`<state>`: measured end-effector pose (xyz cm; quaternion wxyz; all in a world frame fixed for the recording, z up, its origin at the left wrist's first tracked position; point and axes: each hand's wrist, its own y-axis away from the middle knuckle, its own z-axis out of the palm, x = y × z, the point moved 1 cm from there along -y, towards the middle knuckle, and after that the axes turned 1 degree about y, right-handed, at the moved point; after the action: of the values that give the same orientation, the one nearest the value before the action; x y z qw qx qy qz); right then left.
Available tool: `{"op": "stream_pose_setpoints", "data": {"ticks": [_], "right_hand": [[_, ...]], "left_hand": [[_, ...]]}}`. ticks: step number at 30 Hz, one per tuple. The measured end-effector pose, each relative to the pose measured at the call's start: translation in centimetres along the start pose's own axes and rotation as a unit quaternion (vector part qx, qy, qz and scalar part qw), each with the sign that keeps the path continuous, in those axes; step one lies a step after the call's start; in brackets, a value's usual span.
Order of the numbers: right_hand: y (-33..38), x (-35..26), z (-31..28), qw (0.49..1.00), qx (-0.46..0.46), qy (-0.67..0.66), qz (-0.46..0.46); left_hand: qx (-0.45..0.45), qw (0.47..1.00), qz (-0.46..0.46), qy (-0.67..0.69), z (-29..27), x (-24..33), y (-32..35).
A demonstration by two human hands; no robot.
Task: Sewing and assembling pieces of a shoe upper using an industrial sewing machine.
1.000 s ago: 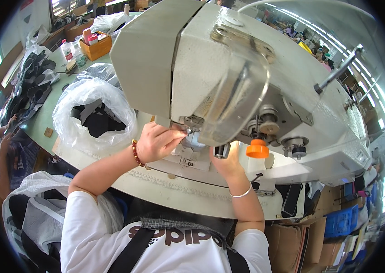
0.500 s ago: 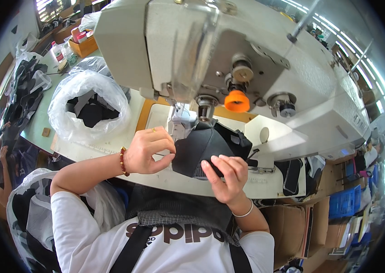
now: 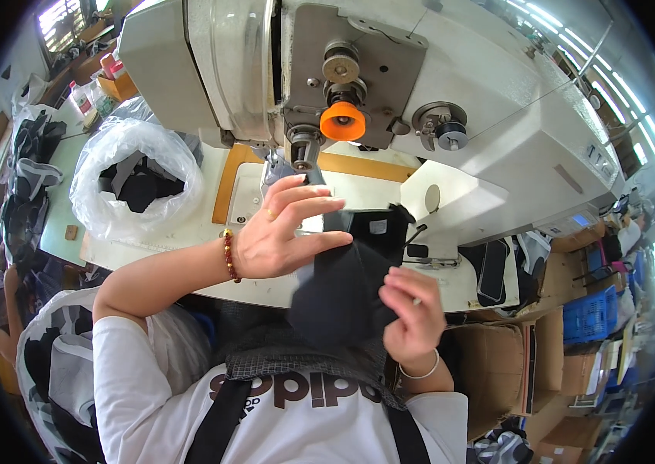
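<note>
Surface (image 3: 115, 254): The pale worktop spreads beneath and around the sewing machine (image 3: 482, 116).
White sack (image 3: 173, 352): Bulging with black and grey pieces, it stands to the near left of the sewing machine, below the worktop.
Cardboard box (image 3: 482, 371): Its brown flaps gape open to the machine's near right; what it holds cannot be made out.
Plastic bag (image 3: 173, 220): Left of the sewing machine, the bag's rolled mouth frames a heap of black and grey cut pieces (image 3: 142, 189).
Blue crate (image 3: 589, 315): It sits to the machine's right; its contents are too small to tell.
Dark fabric piece (image 3: 339, 298): The work hangs in front of the machine, across the worktop's near edge.
Orange-brown box (image 3: 116, 87): Reddish containers stand in it, beyond the plastic bag, far left of the machine.
Left hand (image 3: 269, 243): Its grip is wide before the machine, thumb at the fabric.
Right hand (image 3: 412, 313): Blurred fingers curl by the fabric's right edge; whether the grip pinches it cannot be told.
</note>
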<state>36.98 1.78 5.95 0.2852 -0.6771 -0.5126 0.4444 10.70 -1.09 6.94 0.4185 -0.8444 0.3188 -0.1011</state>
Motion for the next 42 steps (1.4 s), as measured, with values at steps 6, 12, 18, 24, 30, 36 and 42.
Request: {"op": "stream_pose_setpoints", "data": {"ticks": [6,12,18,24,30,36,42], "right_hand": [[-2.0,2.1,-2.6,0.978,0.082,-0.069,0.181],[-0.4,5.5,-2.2,0.948,0.071,-0.084,0.298],[0.3,6.3,-0.7,0.930,0.073,-0.125,0.337],[1.7,5.9,-1.1,0.929,0.081,-0.155,0.326],[4.3,4.4,-3.4,0.879,-0.004,-0.273,0.390],[7.0,0.8,-4.9,0.897,-0.008,-0.182,0.403],[9.0,-3.9,-11.1,0.910,0.138,-0.097,0.380]], "left_hand": [[-0.103,0.921,-0.126,0.355,1.5,1.3,-3.2],[-0.165,0.683,-0.384,0.599,3.4,1.4,-2.3],[-0.170,0.615,-0.447,0.627,4.5,1.4,-1.2],[-0.185,0.615,-0.452,0.619,4.8,2.0,-1.3],[-0.197,0.641,-0.427,0.607,2.8,2.2,-2.9],[-0.198,0.746,-0.317,0.551,3.4,2.6,-2.8],[-0.206,0.779,-0.258,0.533,3.4,5.1,-5.6]]}}
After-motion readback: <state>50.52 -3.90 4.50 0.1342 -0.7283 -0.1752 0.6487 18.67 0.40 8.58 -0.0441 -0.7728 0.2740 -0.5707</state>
